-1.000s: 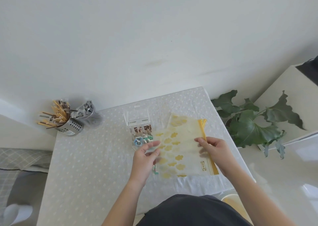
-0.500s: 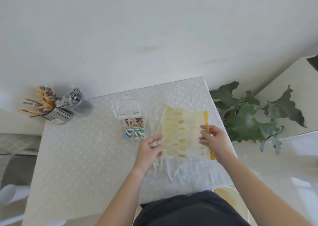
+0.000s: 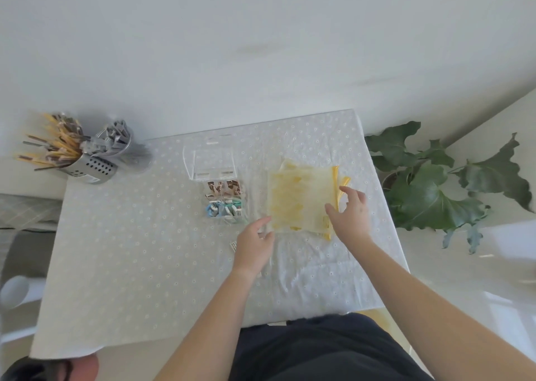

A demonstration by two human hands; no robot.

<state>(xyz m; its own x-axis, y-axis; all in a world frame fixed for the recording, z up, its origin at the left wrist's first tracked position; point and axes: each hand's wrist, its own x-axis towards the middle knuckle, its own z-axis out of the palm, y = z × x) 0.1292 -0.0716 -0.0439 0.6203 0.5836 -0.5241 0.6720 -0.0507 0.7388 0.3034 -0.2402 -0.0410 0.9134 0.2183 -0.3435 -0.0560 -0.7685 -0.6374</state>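
A clear zip bag (image 3: 298, 200) with yellow flower prints and a yellow zip strip lies flat on the white dotted tablecloth (image 3: 145, 235), on top of at least one more such bag. My left hand (image 3: 253, 247) pinches its near left corner between thumb and curled fingers. Over the bag's right edge, my right hand (image 3: 351, 215) has its fingers spread and relaxed, touching the zip strip.
A clear plastic box (image 3: 223, 197) with small packets, lid open, stands left of the bags. A small packet (image 3: 233, 245) lies by my left hand. Two metal holders (image 3: 92, 166) with sticks stand at the far left corner. A leafy plant (image 3: 435, 186) is right of the table.
The bag has come down flat onto the table. My right hand has let go of the zip edge and spread its fingers. My left hand has slid down to the bag's near corner.
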